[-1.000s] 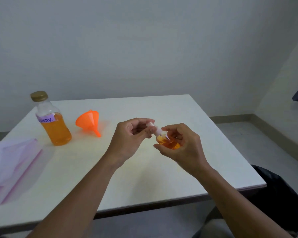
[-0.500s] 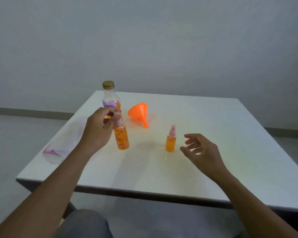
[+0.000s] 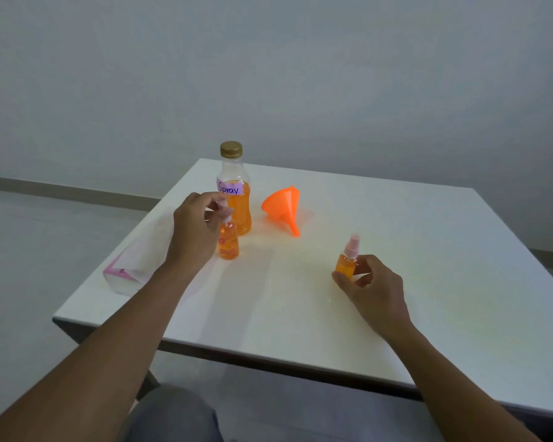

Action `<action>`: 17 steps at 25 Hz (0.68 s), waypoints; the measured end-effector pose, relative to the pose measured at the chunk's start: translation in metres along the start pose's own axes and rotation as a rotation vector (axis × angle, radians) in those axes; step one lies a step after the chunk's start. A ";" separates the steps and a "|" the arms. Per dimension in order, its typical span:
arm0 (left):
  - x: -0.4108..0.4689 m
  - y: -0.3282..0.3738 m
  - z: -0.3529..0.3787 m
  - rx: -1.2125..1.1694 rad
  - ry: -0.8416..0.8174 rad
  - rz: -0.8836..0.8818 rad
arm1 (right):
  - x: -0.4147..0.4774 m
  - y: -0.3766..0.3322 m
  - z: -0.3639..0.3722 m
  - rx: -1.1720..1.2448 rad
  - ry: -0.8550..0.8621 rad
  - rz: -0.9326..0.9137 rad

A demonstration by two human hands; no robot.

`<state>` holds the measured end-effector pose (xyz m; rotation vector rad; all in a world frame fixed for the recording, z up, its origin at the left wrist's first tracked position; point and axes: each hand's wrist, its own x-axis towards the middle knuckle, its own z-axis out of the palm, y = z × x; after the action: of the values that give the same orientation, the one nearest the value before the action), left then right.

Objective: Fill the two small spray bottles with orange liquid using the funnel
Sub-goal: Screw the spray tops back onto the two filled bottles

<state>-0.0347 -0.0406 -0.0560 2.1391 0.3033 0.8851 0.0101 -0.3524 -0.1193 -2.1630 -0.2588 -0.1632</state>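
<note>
Two small spray bottles with orange liquid stand upright on the white table (image 3: 412, 282). My left hand (image 3: 193, 229) pinches the pump top of the left spray bottle (image 3: 228, 242). My right hand (image 3: 372, 287) has its thumb and fingers around the lower body of the right spray bottle (image 3: 347, 261), whose pink pump top sticks up free. The large bottle (image 3: 236, 193) with a gold cap and a "Spray" label stands just behind the left small bottle, roughly half full of orange liquid. The orange funnel (image 3: 284, 208) lies on its side to its right.
A clear plastic bag with pink edges (image 3: 134, 266) lies at the table's left edge, partly under my left forearm. The table's near edge runs across below my wrists, and a grey wall stands behind it.
One second ago both hands worked on one small bottle together. Half a second ago my right hand hovered open by the standing right bottle; now it grips it. The left hand still holds the left bottle's top.
</note>
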 end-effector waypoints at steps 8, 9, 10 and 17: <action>-0.015 0.028 0.007 0.184 0.047 0.216 | -0.005 -0.002 -0.013 -0.027 0.005 -0.064; -0.020 0.041 0.013 0.217 0.070 0.343 | -0.006 -0.003 -0.019 -0.026 0.012 -0.071; -0.023 0.053 0.021 0.223 0.054 0.464 | -0.008 -0.004 -0.026 -0.027 0.016 -0.079; -0.059 0.135 0.101 -0.250 -0.662 0.250 | -0.022 0.005 -0.068 -0.058 -0.021 -0.152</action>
<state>-0.0186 -0.2167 -0.0305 2.1218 -0.3964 0.2809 -0.0116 -0.4140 -0.0900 -2.2032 -0.4362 -0.2368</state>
